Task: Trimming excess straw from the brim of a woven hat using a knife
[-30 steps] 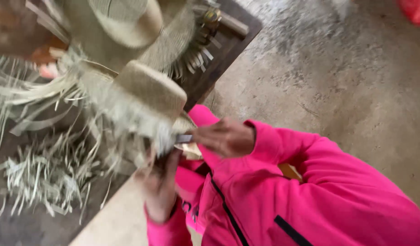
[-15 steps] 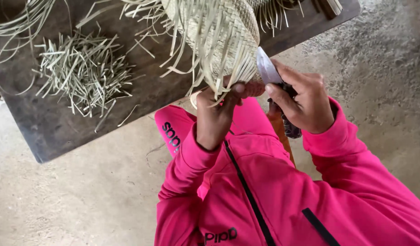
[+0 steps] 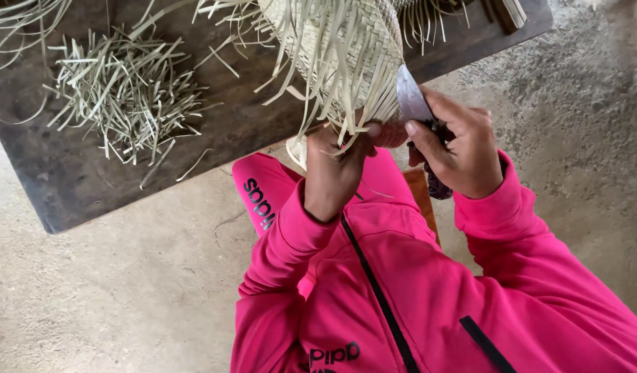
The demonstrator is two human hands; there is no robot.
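Since half a second ago, the knife (image 3: 411, 100), gripped in the closed right hand (image 3: 463, 148), has been pressed nearer the woven hat (image 3: 353, 48), whose loose strands are pinched by the left hand (image 3: 335, 173) above the table (image 3: 70, 186) edge.

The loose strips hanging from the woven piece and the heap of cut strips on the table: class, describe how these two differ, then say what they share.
The hanging strips are long and joined to the woven piece; the cut strips are short and detached. The hanging strips fall roughly one way, gripped by the left hand beside the blade held in the right hand; the cut strips lie crisscrossed and untouched on the dark table. Both are pale, flat and narrow.
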